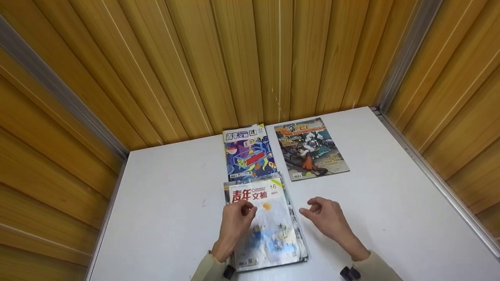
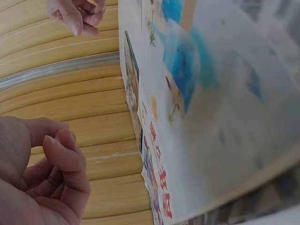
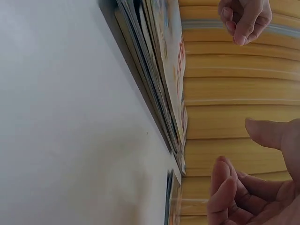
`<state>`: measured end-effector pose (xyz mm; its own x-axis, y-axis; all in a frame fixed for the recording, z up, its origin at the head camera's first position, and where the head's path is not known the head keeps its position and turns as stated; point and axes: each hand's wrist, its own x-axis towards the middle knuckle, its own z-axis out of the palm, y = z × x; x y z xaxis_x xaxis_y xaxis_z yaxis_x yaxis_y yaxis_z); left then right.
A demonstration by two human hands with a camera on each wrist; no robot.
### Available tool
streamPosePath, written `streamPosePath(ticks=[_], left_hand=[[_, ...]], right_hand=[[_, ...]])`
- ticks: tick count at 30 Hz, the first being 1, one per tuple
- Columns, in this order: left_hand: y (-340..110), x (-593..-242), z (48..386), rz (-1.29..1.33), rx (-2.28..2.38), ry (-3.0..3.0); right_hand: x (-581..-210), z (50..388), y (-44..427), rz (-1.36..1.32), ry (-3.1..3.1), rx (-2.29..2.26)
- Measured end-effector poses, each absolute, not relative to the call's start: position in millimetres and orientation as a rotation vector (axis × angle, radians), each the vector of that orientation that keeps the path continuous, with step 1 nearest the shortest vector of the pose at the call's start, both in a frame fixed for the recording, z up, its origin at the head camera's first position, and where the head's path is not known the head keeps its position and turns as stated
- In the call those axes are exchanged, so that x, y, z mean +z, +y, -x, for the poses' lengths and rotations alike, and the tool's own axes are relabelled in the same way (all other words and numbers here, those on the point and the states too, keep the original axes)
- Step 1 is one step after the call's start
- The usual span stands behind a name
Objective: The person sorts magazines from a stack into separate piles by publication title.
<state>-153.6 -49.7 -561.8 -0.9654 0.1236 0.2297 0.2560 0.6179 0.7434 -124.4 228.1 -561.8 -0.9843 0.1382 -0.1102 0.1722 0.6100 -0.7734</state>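
Observation:
My left hand (image 1: 235, 221) hovers over the left side of a stack of magazines (image 1: 273, 234), its fingers loosely curled and nothing between them. The top magazine has a pale cover with red characters, the number 16 and a blue beach picture. To the right of this stack, above the white table, my right hand (image 1: 328, 219) hangs with thumb and fingers apart, bent and holding nothing. The right wrist view shows the layered edges of the stack (image 3: 154, 70) beside the bare tabletop. Neither hand appears to touch a magazine.
A purple-blue magazine (image 1: 250, 154) lies behind the near stack, apparently on others. To its right, a dark illustrated magazine (image 1: 312, 150) with an orange title lies at a slant. Wood-patterned walls (image 1: 242, 58) border the white table (image 1: 168, 203) at the back and sides.

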Motion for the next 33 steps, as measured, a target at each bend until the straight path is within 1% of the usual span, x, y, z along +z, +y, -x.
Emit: streamPosePath(ticks=[6, 17, 26, 33], left_hand=[[-70, -567, 131, 0.167, -1.312, -2.665], [-88, -578, 99, -0.172, -1.328, -2.926], [-94, -591, 87, -0.246, -1.289, -3.006], [-96, -592, 85, -0.323, -1.335, -3.009]], right_hand=[[-570, 108, 212, -0.27, 2.734, -1.301], [-582, 96, 196, -0.24, 2.695, -1.227], [-588, 92, 192, -0.247, 2.679, -1.215], [-592, 92, 192, -0.251, 2.724, -1.182]])
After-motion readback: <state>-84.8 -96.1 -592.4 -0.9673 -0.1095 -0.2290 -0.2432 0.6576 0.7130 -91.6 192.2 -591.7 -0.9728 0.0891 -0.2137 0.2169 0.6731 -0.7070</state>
